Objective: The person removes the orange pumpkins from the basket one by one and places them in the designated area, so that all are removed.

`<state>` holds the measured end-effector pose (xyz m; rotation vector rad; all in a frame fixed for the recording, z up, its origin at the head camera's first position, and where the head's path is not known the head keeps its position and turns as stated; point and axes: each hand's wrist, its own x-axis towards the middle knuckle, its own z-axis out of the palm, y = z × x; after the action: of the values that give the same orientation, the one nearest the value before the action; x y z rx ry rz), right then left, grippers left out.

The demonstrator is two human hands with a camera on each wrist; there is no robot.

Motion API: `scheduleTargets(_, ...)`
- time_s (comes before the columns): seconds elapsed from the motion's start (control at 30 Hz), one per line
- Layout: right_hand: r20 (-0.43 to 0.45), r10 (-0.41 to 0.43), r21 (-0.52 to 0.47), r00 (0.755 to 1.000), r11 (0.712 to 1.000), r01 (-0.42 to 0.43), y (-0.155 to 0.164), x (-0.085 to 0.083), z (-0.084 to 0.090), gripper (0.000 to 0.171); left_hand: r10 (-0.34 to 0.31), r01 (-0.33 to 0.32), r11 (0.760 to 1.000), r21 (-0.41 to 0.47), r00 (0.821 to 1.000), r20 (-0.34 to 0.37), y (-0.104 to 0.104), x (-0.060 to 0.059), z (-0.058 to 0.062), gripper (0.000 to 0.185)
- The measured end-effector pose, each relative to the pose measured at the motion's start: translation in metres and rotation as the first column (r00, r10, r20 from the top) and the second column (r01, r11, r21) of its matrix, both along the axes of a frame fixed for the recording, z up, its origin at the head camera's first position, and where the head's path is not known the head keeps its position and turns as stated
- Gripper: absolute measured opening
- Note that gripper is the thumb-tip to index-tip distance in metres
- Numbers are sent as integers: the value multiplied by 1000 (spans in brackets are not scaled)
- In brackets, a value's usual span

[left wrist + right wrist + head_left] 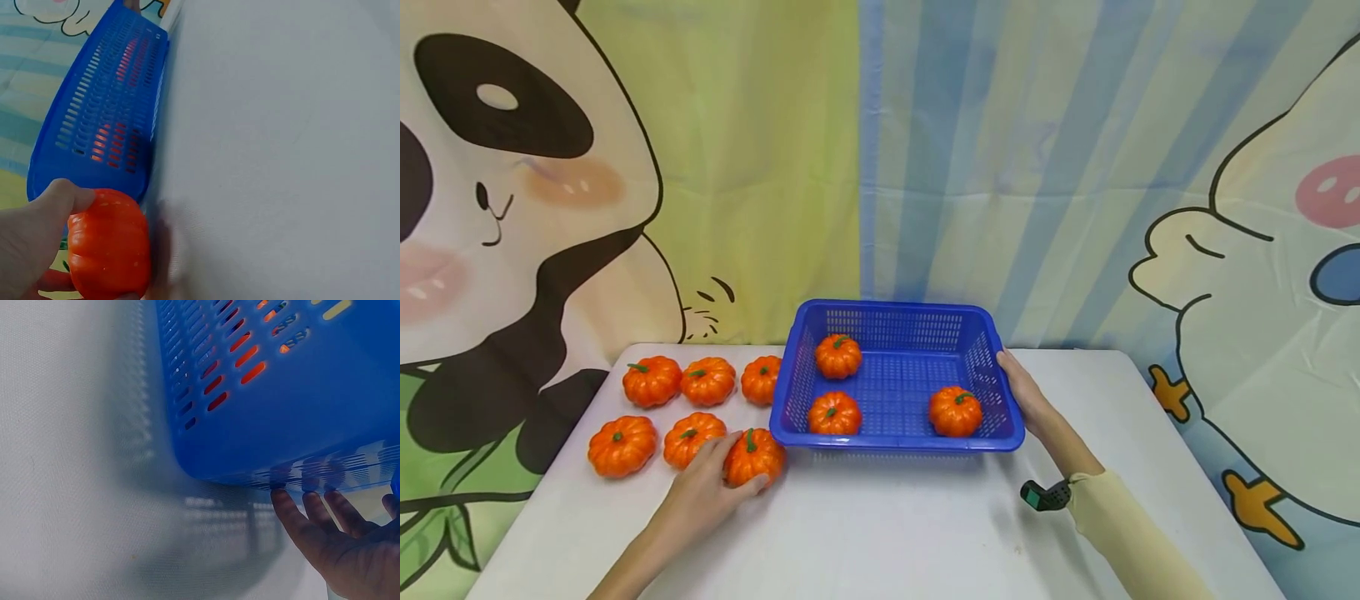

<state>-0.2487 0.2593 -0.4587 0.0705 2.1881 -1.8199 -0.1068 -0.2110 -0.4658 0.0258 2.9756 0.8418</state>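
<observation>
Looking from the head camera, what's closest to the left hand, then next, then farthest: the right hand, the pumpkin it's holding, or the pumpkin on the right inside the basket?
1. Held pumpkin: in the left hand, by the basket's front-left corner.
2. Right-side pumpkin: inside the basket, near its front.
3. Right hand: at the basket's right side.

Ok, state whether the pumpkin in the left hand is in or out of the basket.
Out: the left hand grips the pumpkin beside the basket, at its near left corner.

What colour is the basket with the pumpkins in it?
The basket is blue; the head view shows it best.
</observation>
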Motion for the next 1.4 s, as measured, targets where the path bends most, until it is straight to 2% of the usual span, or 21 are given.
scheduleTargets(0.13,-4,-3,-12,1000,1000,3,-1,0,-1,66,23,-23,1000,20,1000,7,1,-9,-3,91)
scheduleTargets(0.27,-8,2,-15,1000,1000,-3,-1,1,0,66,26,-26,999,19,999,-21,2,-13,-5,90)
scheduleTargets(0.57,-17,1,5,1000,1000,-1,0,1,-1,67,28,-28,1000,-8,998,-48,5,-14,-8,90)
scheduleTargets(0.87,-14,11,-30,1000,999,-11,0,1,0,64,20,-21,1000,-14,1000,-12,7,-14,-7,95)
scheduleTargets(1.0,-16,10,-23,1000,1000,-10,0,1,0,65,-1,-1,999,-51,1000,-27,6,-14,3,99)
scheduleTargets(1.13,-17,6,-12,1000,1000,-6,2,-1,-1,66,-18,11,996,-87,997,-72,2,-9,21,94)
scheduleTargets(1.27,-20,13,-12,1000,1000,-13,1,-2,-2,66,-11,-2,997,-81,988,-156,-1,2,36,86)
scheduleTargets(1.4,-17,7,-2,1000,1000,-7,1,-2,-1,67,-2,-5,999,-45,990,-143,1,12,46,83)
